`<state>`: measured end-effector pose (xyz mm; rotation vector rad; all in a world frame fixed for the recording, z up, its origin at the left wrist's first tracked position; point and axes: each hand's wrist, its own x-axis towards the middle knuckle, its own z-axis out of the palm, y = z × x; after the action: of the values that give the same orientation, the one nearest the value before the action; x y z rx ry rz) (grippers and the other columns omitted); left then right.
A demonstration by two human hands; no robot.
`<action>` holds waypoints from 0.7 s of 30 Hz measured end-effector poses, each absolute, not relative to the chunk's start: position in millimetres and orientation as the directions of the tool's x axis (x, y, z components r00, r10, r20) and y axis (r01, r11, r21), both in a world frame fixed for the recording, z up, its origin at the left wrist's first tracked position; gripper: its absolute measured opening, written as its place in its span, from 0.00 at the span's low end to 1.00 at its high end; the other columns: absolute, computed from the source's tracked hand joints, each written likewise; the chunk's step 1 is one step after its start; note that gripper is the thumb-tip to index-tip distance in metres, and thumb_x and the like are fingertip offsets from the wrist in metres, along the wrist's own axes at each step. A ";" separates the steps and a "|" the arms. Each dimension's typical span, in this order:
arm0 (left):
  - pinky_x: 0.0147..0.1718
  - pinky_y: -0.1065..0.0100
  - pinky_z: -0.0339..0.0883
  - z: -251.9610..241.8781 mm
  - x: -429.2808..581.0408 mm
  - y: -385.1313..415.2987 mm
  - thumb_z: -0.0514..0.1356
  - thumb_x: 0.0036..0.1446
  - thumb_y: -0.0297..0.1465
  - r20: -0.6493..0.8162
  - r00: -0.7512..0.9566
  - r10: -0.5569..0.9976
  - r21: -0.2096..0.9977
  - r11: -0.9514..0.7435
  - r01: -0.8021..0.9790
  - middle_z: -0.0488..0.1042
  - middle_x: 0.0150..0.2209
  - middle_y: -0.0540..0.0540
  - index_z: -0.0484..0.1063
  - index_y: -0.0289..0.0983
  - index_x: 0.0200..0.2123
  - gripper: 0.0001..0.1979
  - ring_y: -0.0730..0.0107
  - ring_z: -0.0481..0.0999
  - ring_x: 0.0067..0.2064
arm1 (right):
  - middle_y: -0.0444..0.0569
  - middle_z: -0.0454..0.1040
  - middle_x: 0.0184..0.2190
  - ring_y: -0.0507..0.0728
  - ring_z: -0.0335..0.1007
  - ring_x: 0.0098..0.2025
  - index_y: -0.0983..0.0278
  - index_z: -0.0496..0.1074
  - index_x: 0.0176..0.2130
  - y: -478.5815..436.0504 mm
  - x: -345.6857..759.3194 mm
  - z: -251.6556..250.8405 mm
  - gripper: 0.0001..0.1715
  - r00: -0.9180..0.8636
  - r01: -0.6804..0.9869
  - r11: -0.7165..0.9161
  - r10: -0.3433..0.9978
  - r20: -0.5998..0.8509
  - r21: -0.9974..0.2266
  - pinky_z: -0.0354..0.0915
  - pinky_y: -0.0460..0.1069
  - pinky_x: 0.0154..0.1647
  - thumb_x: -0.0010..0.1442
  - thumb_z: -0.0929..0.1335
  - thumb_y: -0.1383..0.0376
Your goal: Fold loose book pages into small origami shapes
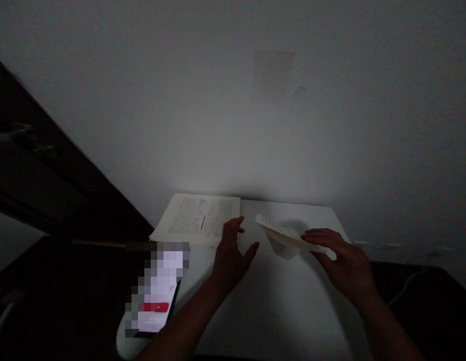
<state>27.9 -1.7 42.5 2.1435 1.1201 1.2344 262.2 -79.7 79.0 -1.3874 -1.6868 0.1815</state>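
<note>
Fingers [323, 233] of right hand [351, 263] clamped on paper [282, 232] — held above table [263, 311], long axis slanting leftward toward left hand [231, 258]; its fingers apart, empty, near pages [198, 215] — right hand nearer paper.

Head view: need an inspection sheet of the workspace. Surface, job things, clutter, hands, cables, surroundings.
Surface: white table, against the wall.
Job things: printed pages flat at the far left; paper raised, tilted.
Clutter: phone at the table's left side, screen lit, pixelated.
Hands: left hand open beside the pages, holding nothing; right hand pinching the paper.
Cables: pale line at right, probably a cable.
Surroundings: dim; faint patch on the wall.
</note>
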 end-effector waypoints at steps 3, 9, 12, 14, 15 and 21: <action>0.36 0.65 0.68 50.3 23.3 5.6 0.58 0.50 0.27 0.596 0.353 0.721 0.630 -0.693 0.351 0.59 0.51 0.39 0.55 0.40 0.55 0.28 0.66 0.68 0.42 | 0.49 0.75 0.42 0.61 0.67 0.49 0.58 0.72 0.42 -85.0 263.4 78.0 0.16 -0.174 0.715 0.563 0.719 0.673 -0.416 0.61 0.61 0.50 0.54 0.65 0.72; 0.33 0.67 0.66 26.0 10.6 -10.2 0.51 0.59 0.27 0.641 0.578 0.505 0.361 -0.863 0.353 0.69 0.37 0.45 0.68 0.38 0.38 0.07 0.70 0.69 0.35 | 0.52 0.71 0.49 0.62 0.63 0.54 0.62 0.69 0.46 -104.1 252.8 45.6 0.23 -0.333 0.725 0.622 0.692 0.640 -0.295 0.63 0.62 0.50 0.51 0.63 0.77; 0.34 0.66 0.65 13.2 7.8 -23.2 0.52 0.59 0.25 0.635 0.650 0.418 0.265 -0.908 0.325 0.70 0.37 0.43 0.67 0.35 0.40 0.07 0.68 0.69 0.37 | 0.51 0.72 0.48 0.60 0.64 0.53 0.61 0.67 0.48 -116.2 249.0 24.8 0.24 -0.382 0.727 0.626 0.711 0.590 -0.283 0.64 0.60 0.50 0.52 0.63 0.77; 0.34 0.65 0.64 9.2 6.8 -30.3 0.52 0.59 0.25 0.580 0.709 0.400 0.229 -0.916 0.329 0.71 0.37 0.42 0.67 0.34 0.41 0.08 0.67 0.68 0.36 | 0.51 0.72 0.48 0.59 0.65 0.52 0.61 0.66 0.50 -123.1 248.4 14.6 0.25 -0.395 0.753 0.596 0.749 0.533 -0.280 0.65 0.58 0.50 0.53 0.63 0.75; 0.33 0.65 0.64 8.2 6.4 -33.0 0.52 0.59 0.25 0.547 0.738 0.395 0.217 -0.919 0.330 0.71 0.36 0.43 0.68 0.34 0.40 0.08 0.67 0.68 0.35 | 0.51 0.73 0.47 0.58 0.66 0.51 0.61 0.66 0.50 -125.8 248.6 11.0 0.24 -0.389 0.764 0.585 0.754 0.529 -0.272 0.65 0.57 0.50 0.54 0.63 0.75; 0.32 0.65 0.61 4.3 7.8 -37.5 0.54 0.57 0.27 0.416 0.796 0.440 0.238 -0.898 0.371 0.70 0.32 0.45 0.70 0.35 0.34 0.05 0.67 0.67 0.33 | 0.51 0.74 0.45 0.58 0.67 0.49 0.62 0.68 0.49 -132.8 252.2 6.6 0.24 -0.406 0.787 0.557 0.791 0.458 -0.266 0.65 0.56 0.49 0.52 0.64 0.74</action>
<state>7.8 -37.5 4.3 2.8392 0.6446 0.7114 252.2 -132.8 6.6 -1.2649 -2.2531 0.0104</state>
